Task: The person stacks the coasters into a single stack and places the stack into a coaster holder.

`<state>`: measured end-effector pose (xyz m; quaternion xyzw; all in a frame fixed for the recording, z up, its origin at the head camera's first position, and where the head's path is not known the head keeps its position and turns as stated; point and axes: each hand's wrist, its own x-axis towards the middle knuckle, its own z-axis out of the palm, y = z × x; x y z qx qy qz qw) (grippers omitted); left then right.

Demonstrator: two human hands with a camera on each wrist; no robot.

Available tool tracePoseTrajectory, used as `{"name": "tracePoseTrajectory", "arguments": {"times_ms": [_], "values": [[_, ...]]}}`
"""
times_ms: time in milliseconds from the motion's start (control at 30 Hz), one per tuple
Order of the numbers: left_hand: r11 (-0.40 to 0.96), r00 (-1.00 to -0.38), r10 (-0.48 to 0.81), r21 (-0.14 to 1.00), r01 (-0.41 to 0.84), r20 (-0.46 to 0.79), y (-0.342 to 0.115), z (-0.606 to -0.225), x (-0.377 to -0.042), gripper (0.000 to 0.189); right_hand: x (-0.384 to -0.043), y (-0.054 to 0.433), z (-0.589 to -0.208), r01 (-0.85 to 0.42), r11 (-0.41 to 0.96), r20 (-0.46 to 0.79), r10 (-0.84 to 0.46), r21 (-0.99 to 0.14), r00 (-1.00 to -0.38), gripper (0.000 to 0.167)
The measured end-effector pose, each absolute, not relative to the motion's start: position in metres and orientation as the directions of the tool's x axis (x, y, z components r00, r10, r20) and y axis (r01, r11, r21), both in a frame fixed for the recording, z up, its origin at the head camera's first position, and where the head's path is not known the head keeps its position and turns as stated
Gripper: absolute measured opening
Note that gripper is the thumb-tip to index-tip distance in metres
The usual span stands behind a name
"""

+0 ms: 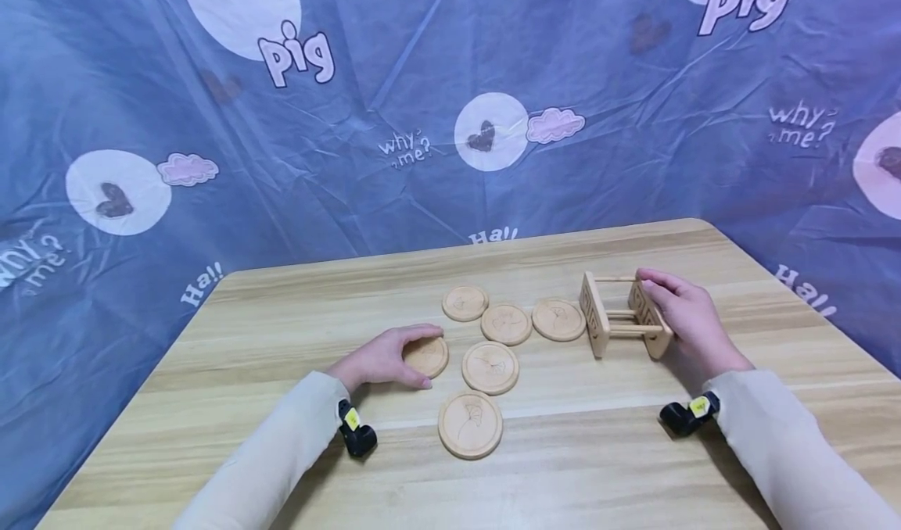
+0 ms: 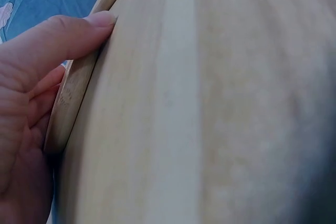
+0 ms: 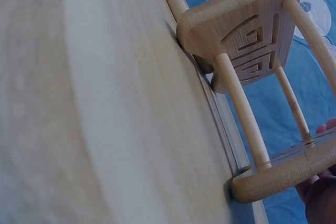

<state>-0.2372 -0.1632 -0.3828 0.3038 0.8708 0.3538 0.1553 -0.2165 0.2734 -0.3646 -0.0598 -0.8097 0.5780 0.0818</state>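
Observation:
At the left, a round wooden coaster [image 1: 428,356] lies on the table with my left hand [image 1: 383,356] around its left side. Thumb and fingers grip its rim. In the left wrist view the thumb [image 2: 63,38] presses the edge of the coaster [image 2: 73,95], and the other fingers curl on its far side. My right hand [image 1: 686,311] holds the right end panel of a wooden coaster rack [image 1: 597,319], fingers over the top edge. Two carved end panels joined by thin dowels form the rack, seen close in the right wrist view, with part of the hand cut off there.
Several more coasters with engraved leaf-like designs lie between the hands, among them a near coaster [image 1: 470,425], a middle coaster [image 1: 490,368] and one coaster [image 1: 558,320] close beside the rack. A blue printed cloth [image 1: 394,69] hangs behind the wooden table [image 1: 563,467].

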Motion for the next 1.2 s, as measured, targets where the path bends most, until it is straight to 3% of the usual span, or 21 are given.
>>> {"name": "tracePoseTrajectory", "arguments": {"times_ms": [700, 1200], "values": [[0.564, -0.752, 0.659, 0.681, 0.466, -0.031, -0.154, -0.378, -0.236, 0.078, -0.218, 0.283, -0.364, 0.012, 0.352, 0.035, 0.127, -0.936, -0.991, 0.057], [0.558, -0.74, 0.673, 0.665, 0.497, -0.012, -0.15, -0.37, -0.236, 0.078, -0.22, 0.282, -0.364, -0.043, 0.216, 0.061, 0.08, -0.975, -0.995, 0.053]]}}
